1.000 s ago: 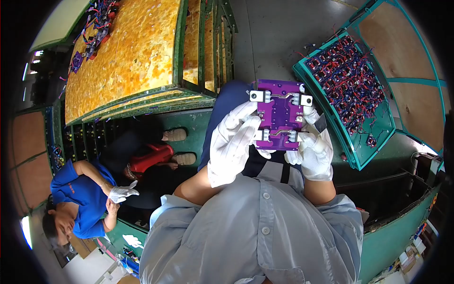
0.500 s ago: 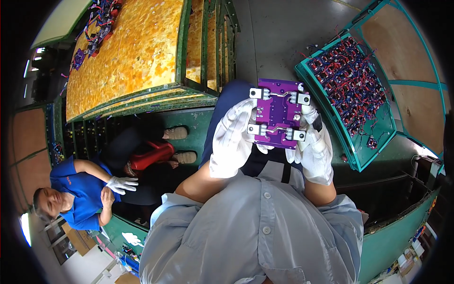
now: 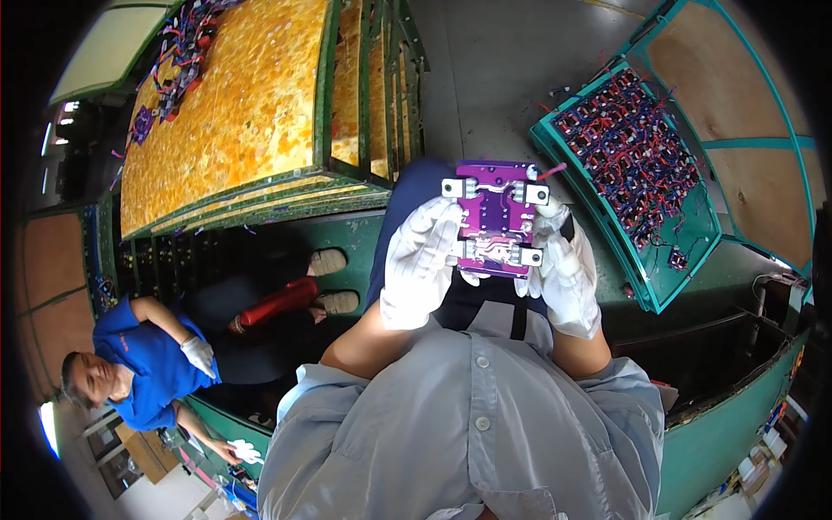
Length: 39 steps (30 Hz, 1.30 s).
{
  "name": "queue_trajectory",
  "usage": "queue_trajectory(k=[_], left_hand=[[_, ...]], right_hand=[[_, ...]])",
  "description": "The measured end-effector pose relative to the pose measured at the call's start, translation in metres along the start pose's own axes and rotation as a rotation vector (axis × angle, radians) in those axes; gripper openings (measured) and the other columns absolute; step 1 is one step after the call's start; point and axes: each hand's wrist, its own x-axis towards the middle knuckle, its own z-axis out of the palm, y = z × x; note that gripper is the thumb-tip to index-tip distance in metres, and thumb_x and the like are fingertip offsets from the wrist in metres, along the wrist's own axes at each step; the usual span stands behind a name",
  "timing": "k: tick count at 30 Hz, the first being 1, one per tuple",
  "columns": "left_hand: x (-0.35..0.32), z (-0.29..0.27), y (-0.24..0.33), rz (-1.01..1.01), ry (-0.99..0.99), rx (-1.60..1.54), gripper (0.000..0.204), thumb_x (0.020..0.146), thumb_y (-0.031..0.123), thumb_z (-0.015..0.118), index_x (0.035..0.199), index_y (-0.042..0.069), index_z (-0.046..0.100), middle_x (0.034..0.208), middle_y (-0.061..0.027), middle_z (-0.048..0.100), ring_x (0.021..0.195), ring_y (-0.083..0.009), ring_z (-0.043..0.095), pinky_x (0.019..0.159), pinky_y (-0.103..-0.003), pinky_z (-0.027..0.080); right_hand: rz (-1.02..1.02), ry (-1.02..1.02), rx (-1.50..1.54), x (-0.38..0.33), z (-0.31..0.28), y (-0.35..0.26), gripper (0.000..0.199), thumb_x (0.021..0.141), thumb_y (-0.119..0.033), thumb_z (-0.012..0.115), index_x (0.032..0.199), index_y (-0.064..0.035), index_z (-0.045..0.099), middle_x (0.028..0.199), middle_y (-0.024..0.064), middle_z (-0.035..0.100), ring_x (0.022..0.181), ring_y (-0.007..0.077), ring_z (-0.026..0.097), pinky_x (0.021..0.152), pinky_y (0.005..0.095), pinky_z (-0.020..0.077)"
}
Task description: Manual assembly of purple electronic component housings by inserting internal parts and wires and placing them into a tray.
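Observation:
A purple circuit board [image 3: 496,212] is held up in front of my lap between both hands, its face toward me. Metal-tabbed components [image 3: 530,193] with round holes sit near its corners, and glare lies over its lower part. My left hand [image 3: 420,264], in a white glove, grips the board's left edge, fingers partly behind it. Along the right edge, my right hand [image 3: 565,282], also white-gloved, is closed on the board; some fingertips are hidden underneath. A short pinkish wire [image 3: 552,172] sticks out by the upper right corner.
At right lies a teal tray [image 3: 646,299] packed with wired parts [image 3: 628,147]. A green-framed rack with a yellow mottled top [image 3: 243,104] stands at upper left, wired boards [image 3: 178,61] on it. A seated co-worker in blue [image 3: 160,347] reaches toward a white glove [image 3: 247,451].
The board and both my hands have shifted slightly left, and the board has tilted so glare crosses it. The co-worker's bare hand has moved down to the loose white glove.

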Motion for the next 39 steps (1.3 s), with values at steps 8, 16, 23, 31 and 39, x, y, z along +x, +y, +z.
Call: queue_trajectory(k=[8,16,23,31,39], left_hand=[[-0.005,0.009,0.024,-0.284,-0.120,-0.273,0.033,0.084,0.019,0.050,0.109,-0.001,0.045,0.097,-0.0077,0.055,0.076,-0.0147,0.055,0.062,-0.024,0.046],[-0.012,0.022,0.007,-0.572,-0.152,-0.355,0.037,0.084,0.029,0.045,0.112,0.006,0.045,0.088,-0.0079,0.055,0.069,-0.0182,0.055,0.053,-0.030,0.047],[-0.019,0.007,-0.019,-0.028,-0.390,0.311,0.037,0.072,-0.003,0.055,0.107,0.004,0.043,0.097,-0.0059,0.050,0.085,-0.0141,0.051,0.070,-0.025,0.044],[-0.021,0.005,-0.032,-0.190,-0.648,0.240,0.032,0.075,-0.001,0.056,0.104,0.006,0.048,0.098,-0.0045,0.053,0.089,-0.0149,0.052,0.076,-0.027,0.044],[-0.009,0.012,-0.051,-0.301,-0.796,0.392,0.031,0.075,0.002,0.057,0.105,0.005,0.051,0.102,-0.0072,0.054,0.094,-0.0176,0.053,0.082,-0.029,0.042]], right_hand=[[0.054,-0.067,0.171,0.008,-0.017,0.039,0.070,0.077,-0.038,0.057,0.125,0.0022,0.027,0.086,0.0043,0.048,0.075,0.0088,0.050,0.056,0.0169,0.0411],[-0.364,-0.161,0.356,-0.015,-0.008,0.030,0.074,0.078,-0.036,0.057,0.129,-0.0015,0.018,0.119,0.0166,0.046,0.047,0.0030,0.046,0.039,0.0138,0.0363],[-0.371,-0.090,-0.106,-0.024,0.007,0.045,0.066,0.071,-0.012,0.065,0.125,-0.0016,0.027,0.115,0.0122,0.048,0.091,0.0180,0.055,0.075,0.0283,0.0455],[-0.398,0.129,-0.716,-0.057,0.001,0.040,0.052,0.071,-0.020,0.064,0.115,-0.0042,0.040,0.096,0.0100,0.056,0.064,0.0198,0.056,0.060,0.0291,0.0442],[-0.482,0.178,-0.678,-0.063,-0.021,0.045,0.051,0.070,-0.015,0.064,0.114,-0.0068,0.039,0.081,0.0089,0.055,0.063,0.0252,0.055,0.060,0.0327,0.0440]])
